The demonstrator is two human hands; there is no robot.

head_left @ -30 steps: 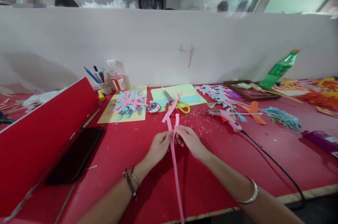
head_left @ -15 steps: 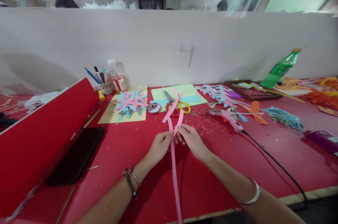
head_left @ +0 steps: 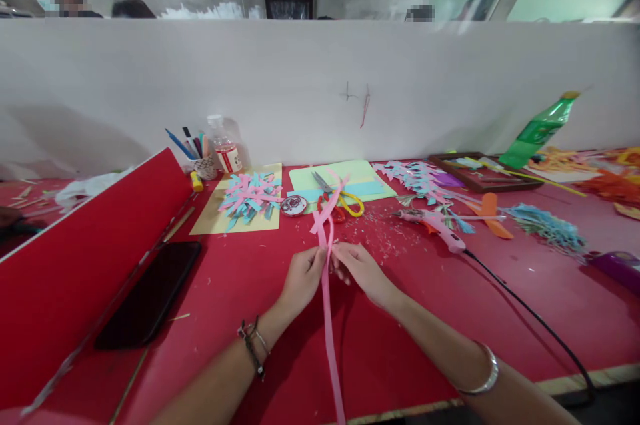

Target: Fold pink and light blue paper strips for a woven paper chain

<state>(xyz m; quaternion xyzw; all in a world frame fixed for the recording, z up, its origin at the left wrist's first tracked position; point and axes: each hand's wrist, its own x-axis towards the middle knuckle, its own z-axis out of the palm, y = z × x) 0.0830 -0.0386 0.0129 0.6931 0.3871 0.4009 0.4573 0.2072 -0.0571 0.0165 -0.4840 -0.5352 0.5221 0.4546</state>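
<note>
A long pink paper strip (head_left: 328, 335) runs between my hands and hangs down past the table's front edge. Thumb and fingers of my left hand (head_left: 303, 278) are closed on it. My right hand (head_left: 364, 273) pinches a part of the strip just beside the left fingertips; the exact fold there is hidden. Above the fingers, the pink ends cross and curve. Behind them lie scissors (head_left: 354, 205) with red and yellow handles, on and beside pale green paper (head_left: 310, 179). A round tape roll (head_left: 294, 205) sits left of the scissors.
Pink and blue paper pieces (head_left: 250, 195) lie on a tan sheet. To the right are a pink glue gun (head_left: 435, 225) with its black cord and a tilted green bottle (head_left: 537, 135). At left, a phone (head_left: 150, 295) lies by a raised red board (head_left: 95, 265).
My right fingers have drawn the pink strand in toward the left hand, and it now curves narrowly above the fingers. The whole view has shifted slightly.
</note>
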